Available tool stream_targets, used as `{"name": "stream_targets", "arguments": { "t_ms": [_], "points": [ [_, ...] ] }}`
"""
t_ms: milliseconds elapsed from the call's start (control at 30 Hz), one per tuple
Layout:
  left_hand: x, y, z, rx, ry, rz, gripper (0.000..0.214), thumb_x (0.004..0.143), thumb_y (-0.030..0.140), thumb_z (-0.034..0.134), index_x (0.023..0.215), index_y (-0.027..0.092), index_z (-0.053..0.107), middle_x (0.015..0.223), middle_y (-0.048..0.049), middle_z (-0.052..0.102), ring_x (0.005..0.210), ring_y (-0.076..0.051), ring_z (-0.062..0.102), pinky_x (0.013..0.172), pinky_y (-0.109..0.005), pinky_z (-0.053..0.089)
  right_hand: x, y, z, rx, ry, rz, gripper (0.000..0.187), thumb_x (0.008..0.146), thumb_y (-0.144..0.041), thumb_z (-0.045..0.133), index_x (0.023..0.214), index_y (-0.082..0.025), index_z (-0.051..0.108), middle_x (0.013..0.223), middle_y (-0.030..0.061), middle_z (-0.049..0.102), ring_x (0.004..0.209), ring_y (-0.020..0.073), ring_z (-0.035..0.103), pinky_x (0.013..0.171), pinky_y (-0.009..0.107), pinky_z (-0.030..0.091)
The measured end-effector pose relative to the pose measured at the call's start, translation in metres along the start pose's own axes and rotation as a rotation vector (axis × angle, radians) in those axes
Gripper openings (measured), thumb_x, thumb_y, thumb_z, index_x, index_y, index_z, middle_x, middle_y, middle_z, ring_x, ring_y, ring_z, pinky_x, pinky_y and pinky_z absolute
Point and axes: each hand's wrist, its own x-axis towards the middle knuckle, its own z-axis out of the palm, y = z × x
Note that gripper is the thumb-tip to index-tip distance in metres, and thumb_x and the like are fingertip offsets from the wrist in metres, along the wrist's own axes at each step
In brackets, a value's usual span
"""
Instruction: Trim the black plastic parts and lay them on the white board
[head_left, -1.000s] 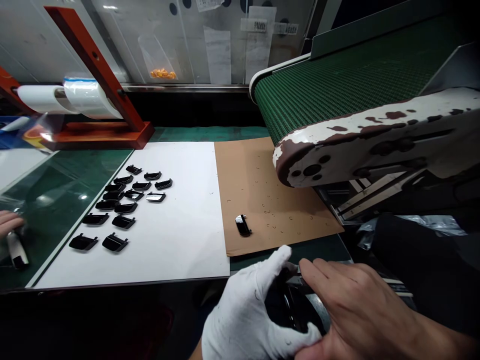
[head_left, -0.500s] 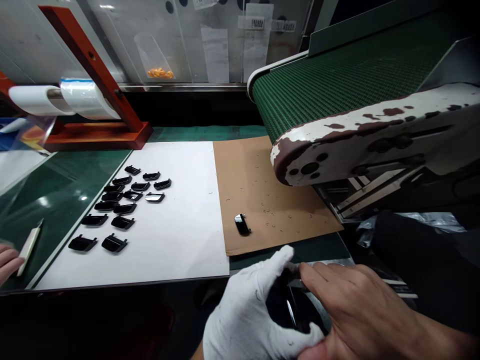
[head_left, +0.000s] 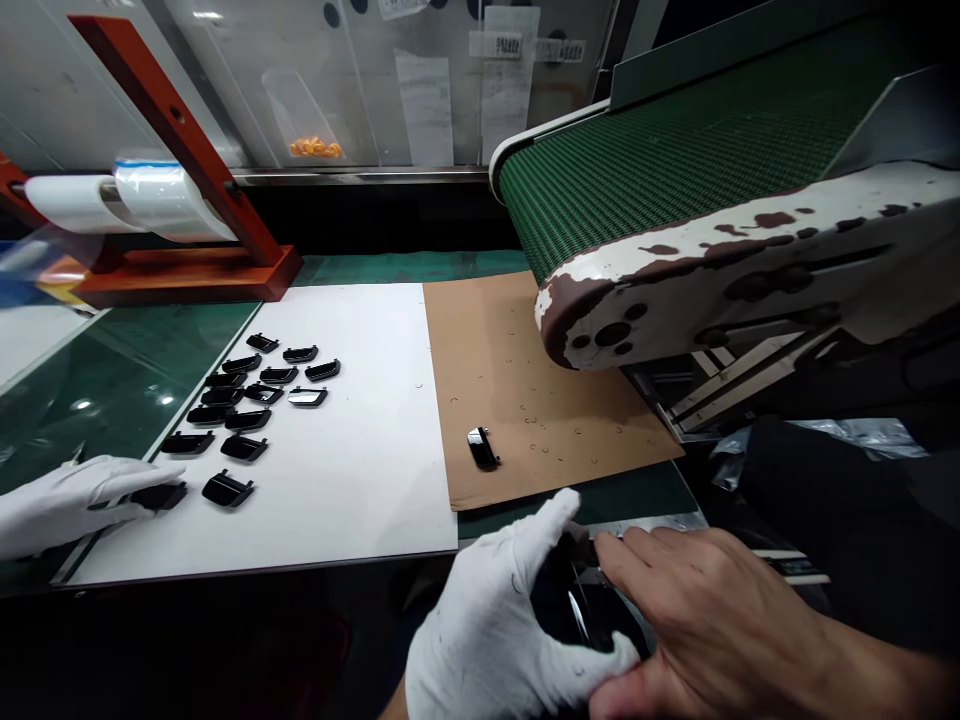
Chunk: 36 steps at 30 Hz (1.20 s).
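My left hand (head_left: 499, 625), in a white glove, is wrapped round a glossy black plastic part (head_left: 574, 610) just below the table's front edge. My bare right hand (head_left: 705, 620) presses on the same part from the right, its fingers curled against it. One loose black part (head_left: 482, 447) lies on the brown cardboard sheet (head_left: 525, 380) just beyond my hands. Several black parts (head_left: 255, 390) lie in rows on the white sheet (head_left: 360, 440) to the left.
A co-worker's white-gloved hand (head_left: 82, 495) rests on a black part at the white sheet's left corner. A green conveyor belt (head_left: 675, 150) with a worn white frame overhangs the cardboard at right. A red stand (head_left: 195, 260) with film rolls stands at the back left.
The co-worker's bare hand with a small tool left the far left edge; a white-gloved hand now reaches onto the nearest black part. My own hands have barely shifted.
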Motion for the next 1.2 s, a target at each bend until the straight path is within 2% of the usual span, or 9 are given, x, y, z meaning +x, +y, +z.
{"name": "stream_targets", "arguments": {
  "t_ms": [333, 567, 667, 767, 833, 933, 1000, 1067, 1200],
  "points": [
    [0.0, -0.005, 0.002, 0.001, -0.039, -0.05, 0.081, 0.059, 0.029, 0.084, 0.132, 0.016, 0.048, 0.109, -0.0054, 0.072, 0.095, -0.019, 0.07, 0.087, -0.022, 0.055, -0.002, 0.0, 0.003, -0.034, 0.053, -0.049, 0.084, 0.085, -0.072, 0.001, 0.066, -0.016, 0.061, 0.05, 0.0032, 0.057, 0.038, 0.0193, 0.056, 0.037, 0.033, 0.036],
    [0.001, -0.01, 0.012, -0.038, 0.014, -0.091, 0.085, 0.058, 0.031, 0.086, 0.133, 0.018, 0.046, 0.107, -0.0057, 0.071, 0.09, -0.02, 0.07, 0.085, -0.027, 0.057, -0.007, 0.006, 0.005, 0.055, 0.066, -0.018, 0.066, 0.088, -0.069, 0.018, 0.068, -0.019, 0.056, 0.053, 0.0021, 0.058, 0.042, 0.0186, 0.058, 0.04, 0.031, 0.037],
    [0.001, -0.012, 0.013, -0.064, 0.051, -0.031, 0.09, 0.059, 0.03, 0.085, 0.137, 0.024, 0.04, 0.112, -0.0046, 0.068, 0.094, -0.02, 0.069, 0.085, -0.028, 0.057, -0.012, 0.006, 0.009, 0.262, 0.172, 0.111, 0.057, 0.085, -0.073, 0.028, 0.073, -0.021, 0.049, 0.056, -0.0005, 0.055, 0.045, 0.0163, 0.055, 0.043, 0.029, 0.04],
    [-0.001, -0.014, 0.012, -0.147, 0.088, 0.003, 0.093, 0.059, 0.024, 0.085, 0.138, 0.029, 0.038, 0.115, -0.0025, 0.066, 0.094, -0.019, 0.068, 0.087, -0.027, 0.055, -0.02, 0.003, 0.02, 0.512, 0.226, 0.358, 0.063, 0.079, -0.079, 0.028, 0.093, -0.021, 0.049, 0.06, -0.0026, 0.052, 0.047, 0.0165, 0.054, 0.043, 0.027, 0.042],
    [-0.001, -0.014, 0.011, -0.238, 0.1, -0.011, 0.094, 0.058, 0.02, 0.086, 0.139, 0.03, 0.038, 0.116, -0.0015, 0.065, 0.096, -0.018, 0.068, 0.09, -0.026, 0.054, -0.025, 0.0, 0.03, 0.68, 0.235, 0.512, 0.062, 0.085, -0.073, 0.023, 0.111, -0.022, 0.047, 0.066, -0.0022, 0.051, 0.05, 0.0167, 0.055, 0.045, 0.027, 0.045],
    [-0.002, -0.016, 0.011, -0.392, 0.08, -0.043, 0.097, 0.058, 0.012, 0.085, 0.139, 0.034, 0.037, 0.12, 0.0009, 0.062, 0.105, -0.017, 0.064, 0.095, -0.024, 0.051, -0.03, -0.007, 0.045, 0.873, 0.261, 0.661, 0.044, 0.096, -0.051, 0.021, 0.121, -0.025, 0.045, 0.074, -0.0003, 0.056, 0.064, 0.0174, 0.06, 0.059, 0.027, 0.052],
    [-0.003, -0.017, 0.012, -0.455, 0.07, -0.05, 0.099, 0.058, 0.009, 0.085, 0.139, 0.037, 0.037, 0.122, 0.0023, 0.061, 0.109, -0.018, 0.063, 0.096, -0.025, 0.05, -0.03, -0.012, 0.052, 0.959, 0.231, 0.713, 0.037, 0.096, -0.046, 0.026, 0.115, -0.025, 0.051, 0.074, 0.0006, 0.059, 0.071, 0.0185, 0.062, 0.064, 0.027, 0.052],
    [-0.003, -0.019, 0.013, -0.469, 0.074, -0.052, 0.1, 0.056, 0.008, 0.086, 0.139, 0.038, 0.038, 0.12, 0.0028, 0.061, 0.107, -0.018, 0.064, 0.095, -0.025, 0.051, -0.03, -0.016, 0.057, 1.026, 0.15, 0.711, 0.036, 0.095, -0.047, 0.031, 0.1, -0.024, 0.059, 0.07, 0.001, 0.061, 0.067, 0.0189, 0.062, 0.059, 0.026, 0.051],
    [-0.005, -0.024, 0.014, -0.498, 0.084, -0.065, 0.099, 0.056, 0.009, 0.086, 0.139, 0.034, 0.039, 0.117, -0.0002, 0.063, 0.106, -0.021, 0.064, 0.092, -0.027, 0.053, -0.032, -0.017, 0.063, 1.0, 0.077, 0.627, 0.055, 0.09, -0.061, 0.035, 0.06, -0.02, 0.058, 0.054, -0.0005, 0.053, 0.051, 0.0163, 0.054, 0.049, 0.025, 0.043]
  ]
}}
